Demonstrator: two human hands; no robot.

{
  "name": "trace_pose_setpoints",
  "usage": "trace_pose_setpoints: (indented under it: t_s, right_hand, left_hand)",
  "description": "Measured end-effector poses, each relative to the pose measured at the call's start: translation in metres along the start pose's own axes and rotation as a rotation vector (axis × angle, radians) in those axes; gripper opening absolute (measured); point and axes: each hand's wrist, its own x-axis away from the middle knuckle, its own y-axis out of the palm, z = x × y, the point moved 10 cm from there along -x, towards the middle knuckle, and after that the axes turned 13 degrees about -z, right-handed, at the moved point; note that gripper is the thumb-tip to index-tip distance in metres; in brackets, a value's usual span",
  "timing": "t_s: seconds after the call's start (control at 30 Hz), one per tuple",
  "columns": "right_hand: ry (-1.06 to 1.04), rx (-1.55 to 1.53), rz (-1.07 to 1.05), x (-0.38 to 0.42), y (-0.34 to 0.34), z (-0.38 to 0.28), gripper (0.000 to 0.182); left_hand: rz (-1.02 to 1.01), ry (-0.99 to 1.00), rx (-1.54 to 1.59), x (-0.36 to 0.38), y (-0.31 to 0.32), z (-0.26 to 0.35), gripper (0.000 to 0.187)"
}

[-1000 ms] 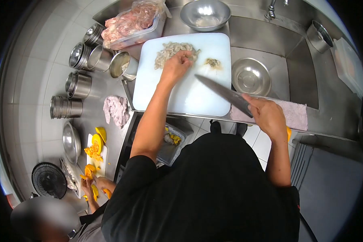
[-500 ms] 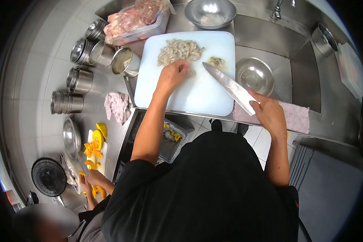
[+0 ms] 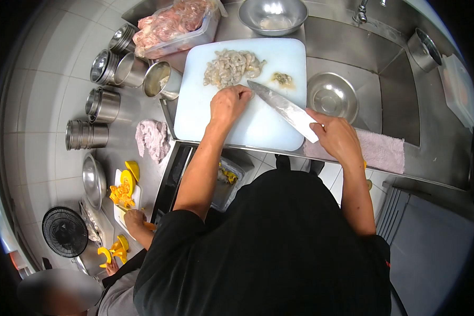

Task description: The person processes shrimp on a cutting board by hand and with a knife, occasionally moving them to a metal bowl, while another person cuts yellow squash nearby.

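Steel counter (image 3: pixel 131 134) with sink basin (image 3: pixel 353 50) at right; a towel (image 3: pixel 379 150) lies over the near counter edge. White cutting board (image 3: pixel 247 121) sits between a row of steel canisters (image 3: pixel 102 104) and the basin.

On the board's far part: 1 pile of peeled shrimp (image 3: pixel 231 67), and, apart from it to the right, 1 small heap of scraps (image 3: pixel 282 79). Near half of board bare.

Knife (image 3: pixel 282 108) lies at a slant across the board, tip pointing at the left hand. Right hand (image 3: pixel 334 137) is clamped around the knife's handle end at the board's right edge. Left hand (image 3: pixel 229 104) is curled, knuckles up, pressed to the board just below the pile; whatever is under the fingers is hidden, so its grip cannot be told.

Judgement: for a clean cut, fingertips stay tucked behind the knuckles and the blade rides flat against them.

Room: free board toward the near edge; 1 steel bowl (image 3: pixel 332 97) in the basin sits close to the board's right edge. A co-worker's hand (image 3: pixel 134 217) works on yellow pieces (image 3: pixel 122 192) at lower left, well apart.
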Motion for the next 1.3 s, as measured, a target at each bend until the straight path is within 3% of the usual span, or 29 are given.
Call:
trace_pose_setpoints:
  t_s: [0.13,0.23,0.47,0.73,0.93,1.03,1.23,1.3]
  right_hand:
    - [0.048,0.032,-0.056,0.005,0.002,-0.002,0.037]
    - [-0.077,0.045,0.054,0.015,0.003,-0.004,0.037]
    - [0.027,0.032,-0.045,0.041,0.010,0.002,0.036]
    - [-0.023,0.040,-0.066,0.060,0.020,0.005,0.036]
    - [0.081,0.087,-0.001,0.054,-0.004,0.008,0.037]
    - [-0.046,0.092,0.048,0.050,0.001,-0.001,0.037]
    - [0.054,0.163,-0.023,0.044,-0.003,-0.002,0.038]
    - [-0.006,0.152,-0.004,0.044,-0.002,-0.006,0.039]
  left_hand:
    - [-0.027,-0.057,0.006,0.000,0.001,-0.003,0.027]
    - [-0.024,-0.105,0.061,0.001,0.003,-0.008,0.028]
    - [-0.007,-0.194,0.195,0.002,0.010,-0.017,0.027]
    - [-0.027,-0.176,0.221,-0.004,0.014,-0.020,0.026]
    - [-0.134,-0.126,0.161,-0.007,0.014,-0.016,0.036]
    - [-0.156,-0.123,0.162,-0.008,0.016,-0.015,0.037]
    - [-0.163,-0.123,0.154,-0.006,0.014,-0.014,0.036]
    - [-0.169,-0.120,0.146,-0.006,0.015,-0.013,0.035]
